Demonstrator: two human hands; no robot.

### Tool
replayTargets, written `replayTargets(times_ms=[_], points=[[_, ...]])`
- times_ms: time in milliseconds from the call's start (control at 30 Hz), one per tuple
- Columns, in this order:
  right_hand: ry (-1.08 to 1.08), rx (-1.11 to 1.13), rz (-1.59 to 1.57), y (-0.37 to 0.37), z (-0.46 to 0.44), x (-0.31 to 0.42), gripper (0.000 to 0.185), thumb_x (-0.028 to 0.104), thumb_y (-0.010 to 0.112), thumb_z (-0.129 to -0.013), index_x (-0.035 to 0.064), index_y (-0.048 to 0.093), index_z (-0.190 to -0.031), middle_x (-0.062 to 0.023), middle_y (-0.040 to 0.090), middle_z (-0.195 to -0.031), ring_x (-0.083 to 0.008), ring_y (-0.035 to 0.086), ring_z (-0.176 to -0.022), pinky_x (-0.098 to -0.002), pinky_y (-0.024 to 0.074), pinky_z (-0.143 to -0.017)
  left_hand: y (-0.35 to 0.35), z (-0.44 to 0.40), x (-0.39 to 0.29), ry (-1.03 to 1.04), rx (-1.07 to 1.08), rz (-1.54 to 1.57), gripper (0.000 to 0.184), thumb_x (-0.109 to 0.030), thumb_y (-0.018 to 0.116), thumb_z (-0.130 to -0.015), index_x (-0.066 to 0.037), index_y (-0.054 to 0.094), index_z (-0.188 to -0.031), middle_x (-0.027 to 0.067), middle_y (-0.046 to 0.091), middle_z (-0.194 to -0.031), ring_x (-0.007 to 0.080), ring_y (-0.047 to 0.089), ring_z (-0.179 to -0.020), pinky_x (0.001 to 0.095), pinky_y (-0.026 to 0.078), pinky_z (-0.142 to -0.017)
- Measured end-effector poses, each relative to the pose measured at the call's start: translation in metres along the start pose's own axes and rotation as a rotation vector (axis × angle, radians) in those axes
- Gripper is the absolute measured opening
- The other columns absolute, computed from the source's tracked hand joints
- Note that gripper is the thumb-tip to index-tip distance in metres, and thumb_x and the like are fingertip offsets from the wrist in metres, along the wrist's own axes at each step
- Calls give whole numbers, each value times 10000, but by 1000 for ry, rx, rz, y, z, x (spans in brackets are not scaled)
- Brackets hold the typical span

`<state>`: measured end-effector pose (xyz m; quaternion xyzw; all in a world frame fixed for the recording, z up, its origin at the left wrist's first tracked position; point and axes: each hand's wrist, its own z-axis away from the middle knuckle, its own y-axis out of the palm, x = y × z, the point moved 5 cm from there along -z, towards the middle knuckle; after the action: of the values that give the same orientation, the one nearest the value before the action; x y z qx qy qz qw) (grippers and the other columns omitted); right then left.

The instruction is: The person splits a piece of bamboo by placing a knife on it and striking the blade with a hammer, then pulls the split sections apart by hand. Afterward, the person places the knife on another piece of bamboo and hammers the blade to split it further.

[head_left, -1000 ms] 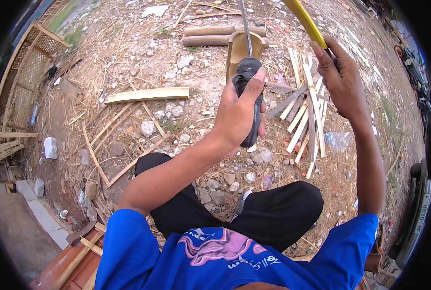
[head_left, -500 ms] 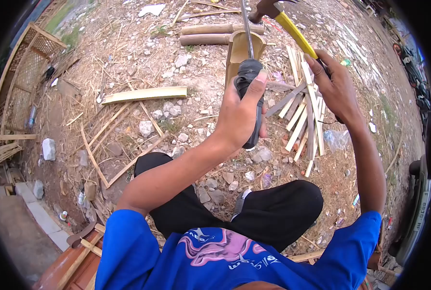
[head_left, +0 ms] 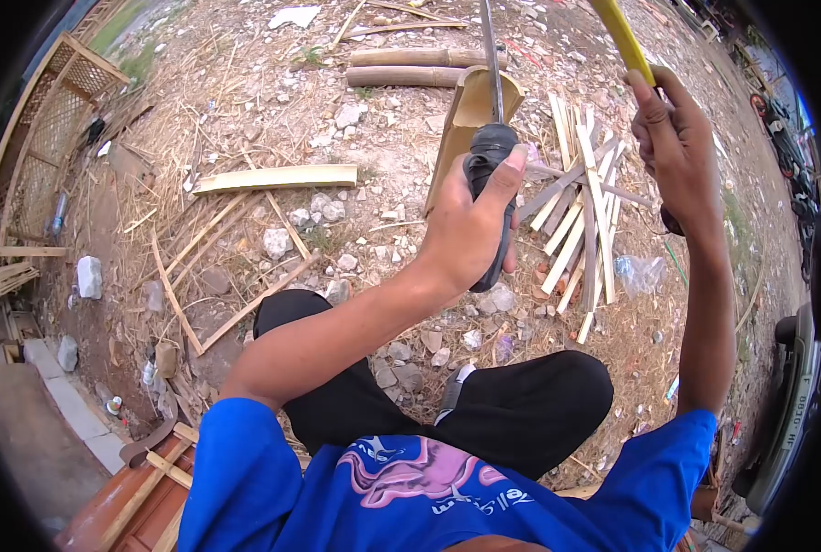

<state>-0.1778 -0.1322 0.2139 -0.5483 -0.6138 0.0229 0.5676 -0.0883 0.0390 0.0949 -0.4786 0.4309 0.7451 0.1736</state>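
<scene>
My left hand [head_left: 473, 221] is closed around the black, tape-wrapped handle of a long-bladed knife [head_left: 495, 78]. Its narrow blade points away from me, crossing the open end of a split bamboo piece [head_left: 449, 152]. Whether the edge is sunk into the bamboo I cannot tell. Up on the right, my right hand [head_left: 679, 152] grips a hammer [head_left: 626, 39] by its yellow and black handle; the head lies beyond the top of the view. Thin bamboo strips [head_left: 572, 230] lie piled on the ground between the two hands.
Two bamboo poles [head_left: 410, 76] lie beyond the split piece. A bamboo slat [head_left: 277, 179] and crossed sticks [head_left: 245, 317] rest on the stony ground at left. A lattice panel [head_left: 38, 166] leans far left; a vehicle [head_left: 788, 405] stands at the right edge.
My right hand has risen and shifted right, carrying the hammer head out of view. The knife, my left hand and the bamboo have moved slightly to the right.
</scene>
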Motion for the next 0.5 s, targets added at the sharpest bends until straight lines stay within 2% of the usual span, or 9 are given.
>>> replayTargets(times_ms=[67, 100, 200, 300, 400, 500], points=[[-71, 1, -290, -17, -8, 7, 412, 394, 537, -985, 48, 591, -1203, 55, 425, -625, -42, 360, -536, -243, 279, -495, 0, -2, 0, -7, 10, -8, 412, -474, 592, -931, -89, 445, -941, 40, 518, -666, 135, 503, -392, 256, 414, -359], [-110, -69, -397, -16, -5, 7, 424, 389, 527, -991, 28, 588, -1204, 43, 425, -618, -50, 350, -524, -246, 259, -491, 0, -3, 0, -6, 8, 2, 413, -475, 590, -931, -88, 445, -940, 40, 518, -667, 135, 502, -391, 256, 414, -358], [-106, 112, 223, 33, 14, -28, 431, 388, 520, -994, 11, 588, -1192, 32, 416, -613, -67, 347, -521, -255, 254, -492, 1, -3, -2, 6, -11, 19, 416, -477, 587, -932, -86, 444, -937, 40, 517, -667, 135, 500, -387, 258, 413, -356], [2, 51, 281, 16, 8, -24, 429, 390, 520, -993, 15, 590, -1188, 24, 412, -608, -81, 348, -527, -263, 249, -495, -4, -4, -4, 11, -34, 4, 419, -479, 584, -933, -86, 438, -939, 41, 517, -669, 135, 499, -384, 260, 412, -354], [-17, -27, -20, 1, 3, -3, 457, 414, 514, -992, 11, 581, -1196, 26, 429, -618, -78, 371, -550, -267, 295, -506, -4, -3, -5, -1, -21, -14, 418, -479, 582, -934, -88, 431, -941, 42, 519, -669, 134, 501, -381, 260, 413, -352], [57, 58, 51, 10, 12, -9, 435, 399, 515, -994, 8, 577, -1174, -13, 474, -652, -93, 415, -588, -285, 336, -537, -1, -3, -2, 0, 6, -7, 415, -475, 580, -936, -89, 428, -942, 43, 519, -668, 134, 503, -379, 259, 413, -352]])
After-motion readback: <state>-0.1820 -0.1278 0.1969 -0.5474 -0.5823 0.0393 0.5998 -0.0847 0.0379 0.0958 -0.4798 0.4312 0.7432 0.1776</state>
